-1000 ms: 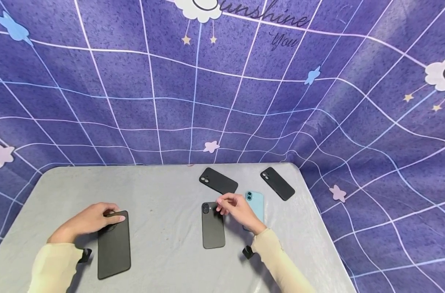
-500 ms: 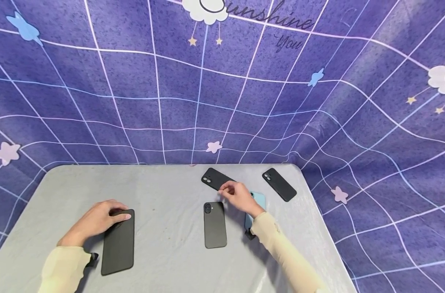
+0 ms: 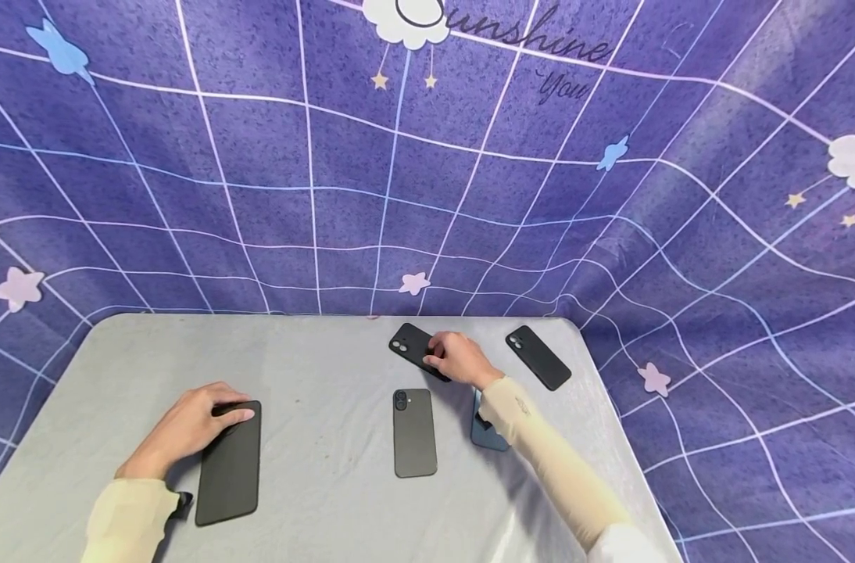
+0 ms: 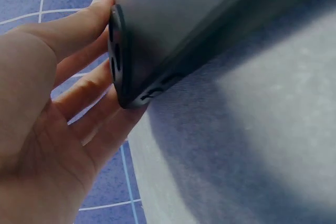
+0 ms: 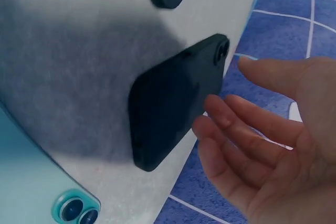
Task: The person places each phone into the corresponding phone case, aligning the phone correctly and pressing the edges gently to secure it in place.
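Note:
At the left of the table in the head view, my left hand [image 3: 195, 418] grips a black phone case [image 3: 229, 477] by its far end. The left wrist view shows thumb and fingers pinching this case [image 4: 173, 19], with openings in its end wall. My right hand [image 3: 463, 360] hovers at a second black phone case [image 3: 408, 342] near the back edge. In the right wrist view its fingers are loosely bent beside that case [image 5: 163, 103], thumb apart; whether a fingertip touches is unclear. A dark phone [image 3: 415, 438] lies nearer the front, camera side up.
A light blue phone [image 3: 487, 439] lies under my right forearm, partly hidden. Another black phone case [image 3: 540, 360] sits at the back right. The grey cloth-covered table [image 3: 329, 344] meets a purple patterned curtain [image 3: 343, 219] behind and to the right.
My right hand has moved from above the dark phone away to the second black case at the back. My left hand keeps its hold; the head view has shifted slightly.

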The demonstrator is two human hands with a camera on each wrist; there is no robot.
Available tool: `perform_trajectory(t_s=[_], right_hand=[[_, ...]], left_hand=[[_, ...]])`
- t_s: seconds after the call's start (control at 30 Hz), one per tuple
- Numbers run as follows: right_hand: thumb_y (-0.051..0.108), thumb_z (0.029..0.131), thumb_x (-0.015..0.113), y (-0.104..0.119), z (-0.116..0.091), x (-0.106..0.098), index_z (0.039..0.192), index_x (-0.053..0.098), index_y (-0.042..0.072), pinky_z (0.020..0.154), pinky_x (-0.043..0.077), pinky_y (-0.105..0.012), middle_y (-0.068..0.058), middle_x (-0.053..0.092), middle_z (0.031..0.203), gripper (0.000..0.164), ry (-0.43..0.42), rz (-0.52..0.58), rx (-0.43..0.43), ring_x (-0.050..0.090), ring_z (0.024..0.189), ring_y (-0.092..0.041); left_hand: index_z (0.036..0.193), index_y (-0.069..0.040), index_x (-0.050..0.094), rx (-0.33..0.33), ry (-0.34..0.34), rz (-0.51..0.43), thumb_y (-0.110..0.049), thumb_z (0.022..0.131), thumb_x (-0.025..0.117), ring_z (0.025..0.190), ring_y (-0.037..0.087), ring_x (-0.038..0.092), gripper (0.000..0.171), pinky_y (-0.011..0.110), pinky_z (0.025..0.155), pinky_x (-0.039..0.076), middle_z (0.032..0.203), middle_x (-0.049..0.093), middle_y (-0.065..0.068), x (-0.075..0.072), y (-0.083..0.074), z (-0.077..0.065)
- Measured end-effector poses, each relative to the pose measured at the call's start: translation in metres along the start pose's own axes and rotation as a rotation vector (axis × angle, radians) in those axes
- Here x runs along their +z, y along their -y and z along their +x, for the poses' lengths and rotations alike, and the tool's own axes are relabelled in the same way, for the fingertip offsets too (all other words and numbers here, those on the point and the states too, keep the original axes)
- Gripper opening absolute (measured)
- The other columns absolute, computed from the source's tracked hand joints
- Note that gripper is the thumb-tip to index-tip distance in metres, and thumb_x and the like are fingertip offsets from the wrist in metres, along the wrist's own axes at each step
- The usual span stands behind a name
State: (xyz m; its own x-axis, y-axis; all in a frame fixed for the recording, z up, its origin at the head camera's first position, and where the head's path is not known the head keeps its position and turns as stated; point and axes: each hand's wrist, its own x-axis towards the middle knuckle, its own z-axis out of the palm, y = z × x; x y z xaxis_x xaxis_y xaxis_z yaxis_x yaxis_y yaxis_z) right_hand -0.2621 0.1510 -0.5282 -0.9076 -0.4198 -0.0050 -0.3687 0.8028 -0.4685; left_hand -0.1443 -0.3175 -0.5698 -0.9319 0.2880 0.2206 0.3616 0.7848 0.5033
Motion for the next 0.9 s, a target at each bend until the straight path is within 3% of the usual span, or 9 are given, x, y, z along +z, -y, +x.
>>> perform_trajectory(t_s=[0.4, 0.6, 0.9], right_hand=[[0.032, 0.088, 0.090, -0.008, 0.018, -0.002, 0.110, 0.076, 0.002, 0.087, 0.060, -0.053, -0.013, 0.070, 0.104, 0.040, 0.009, -0.173, 0.020, 0.069, 0.095, -0.032], [0.043, 0.084, 0.092, -0.009, 0.025, -0.001, 0.116, 0.075, 0.000, 0.091, 0.060, -0.053, -0.015, 0.068, 0.111, 0.055, 0.073, -0.245, 0.076, 0.070, 0.099, -0.034], [0.046, 0.080, 0.095, -0.016, 0.030, 0.007, 0.114, 0.075, 0.003, 0.092, 0.059, -0.050, -0.011, 0.063, 0.111, 0.058, 0.111, -0.229, 0.119, 0.066, 0.097, -0.030]], left_hand=[[0.108, -0.016, 0.085, 0.013, -0.065, 0.016, -0.021, 0.090, 0.089, 0.095, 0.023, 0.073, 0.018, 0.043, 0.081, 0.056, 0.100, 0.076, -0.008, 0.006, 0.001, -0.007], [0.107, -0.016, 0.085, 0.026, -0.072, 0.008, -0.021, 0.090, 0.089, 0.096, 0.025, 0.073, 0.018, 0.045, 0.082, 0.056, 0.101, 0.076, -0.008, 0.007, 0.000, -0.006], [0.113, -0.014, 0.085, -0.028, -0.040, -0.005, -0.024, 0.095, 0.084, 0.100, 0.028, 0.072, 0.020, 0.048, 0.085, 0.056, 0.106, 0.076, -0.004, 0.007, -0.001, -0.008]])
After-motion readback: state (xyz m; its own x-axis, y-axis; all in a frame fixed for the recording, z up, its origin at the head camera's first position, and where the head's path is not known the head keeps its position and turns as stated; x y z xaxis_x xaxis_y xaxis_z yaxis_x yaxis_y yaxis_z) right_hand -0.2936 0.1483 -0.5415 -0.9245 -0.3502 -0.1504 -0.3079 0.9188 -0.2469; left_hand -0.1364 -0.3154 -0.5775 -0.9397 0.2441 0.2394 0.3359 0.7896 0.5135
